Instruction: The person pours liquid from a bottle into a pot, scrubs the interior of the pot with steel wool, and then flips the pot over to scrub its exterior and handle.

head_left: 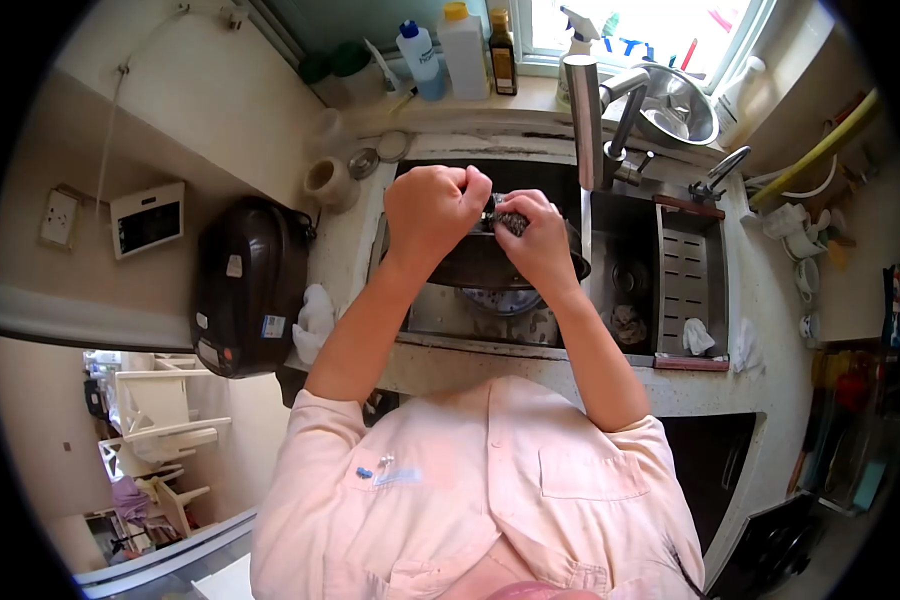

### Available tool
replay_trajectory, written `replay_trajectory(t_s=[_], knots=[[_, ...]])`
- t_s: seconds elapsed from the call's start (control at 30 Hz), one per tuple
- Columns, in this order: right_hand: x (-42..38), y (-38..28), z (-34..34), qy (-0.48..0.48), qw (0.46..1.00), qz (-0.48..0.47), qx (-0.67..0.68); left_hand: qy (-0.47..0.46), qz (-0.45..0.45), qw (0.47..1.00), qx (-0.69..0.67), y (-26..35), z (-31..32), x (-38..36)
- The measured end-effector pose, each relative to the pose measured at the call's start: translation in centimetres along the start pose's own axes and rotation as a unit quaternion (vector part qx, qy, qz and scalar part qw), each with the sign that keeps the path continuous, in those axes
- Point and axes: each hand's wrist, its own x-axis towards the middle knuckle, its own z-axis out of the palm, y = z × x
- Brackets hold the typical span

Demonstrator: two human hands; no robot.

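While held over the sink [530, 315], a dark pan [490, 262] sits between two bare hands. Nearest, a pink short-sleeved shirt [490, 480] with a chest pocket, forearms reaching up and away from it. At the surface [530, 375] edge just beyond, pale speckled stone running left to right. On the left, a black rice cooker [248, 285] with a white cloth [315, 320] beside it. Above the basin, the left hand [435, 210] — grip fully closed into a fist on the pan's near-left rim or handle, exact hold hidden by the knuckles. Just beside it, the right hand [540, 235], fingers curled tight around a dark metal scouring pad [510, 220], pressed against the pan's upper edge. Below the pan, a round drain strainer [505, 300] in the basin floor. To the right, a second basin with a slotted tray [682, 270] and a crumpled white rag [698, 338]. Further back, a tall steel tap [585, 120] rising behind the hands, a smaller tap [715, 178] to its right. Farthest, along the windowsill — a white bottle with a blue cap [420, 58], a white jug with a yellow cap [464, 50], a dark bottle [502, 55] and a steel bowl [675, 105].
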Motion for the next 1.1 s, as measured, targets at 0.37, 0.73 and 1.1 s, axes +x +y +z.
replay_trajectory(t_s=[0.37, 0.73, 1.1], knots=[[1.4, 1.6, -1.7, -0.065, 0.992, 0.09, 0.058, 0.034, 0.021, 0.999, -0.009, -0.6, 0.1, -0.2], [3.1, 1.4, 0.5, -0.029, 0.994, 0.1, -0.023, 0.031, 0.025, 0.999, -0.001, 0.6, 0.4, 0.0], [2.3, 0.8, 0.4, -0.033, 0.998, 0.043, -0.013, 0.017, -0.002, 1.0, -0.013, -0.2, 0.6, 0.3]])
